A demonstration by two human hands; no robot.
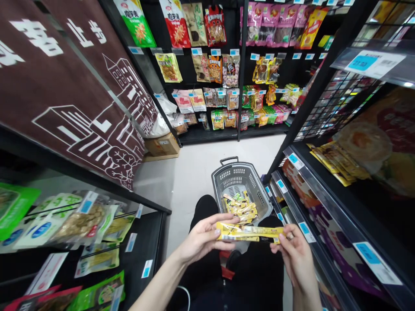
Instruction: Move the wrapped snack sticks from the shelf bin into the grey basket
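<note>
Stretched between my two hands is a bundle of long yellow snack packets (248, 233), held level above my lap. My left hand (207, 235) pinches its left end between thumb and fingers. At the opposite end, my right hand (290, 244) grips the packets' tips. Just beyond my hands, a grey plastic shopping basket (264, 190) stands on the floor with its handle at the far side. Inside it lie several similar yellow packets (241, 207) in a loose heap, partly hidden by my left fingers.
To the right, a shelf (311, 185) with price tags holds more yellow packets (339, 162). Hanging snack bags (215, 32) fill the black rack ahead. A brown printed curtain (81, 86) hangs at left, above a shelf of bagged food (81, 220). A cardboard box (162, 146) sits beside the rack.
</note>
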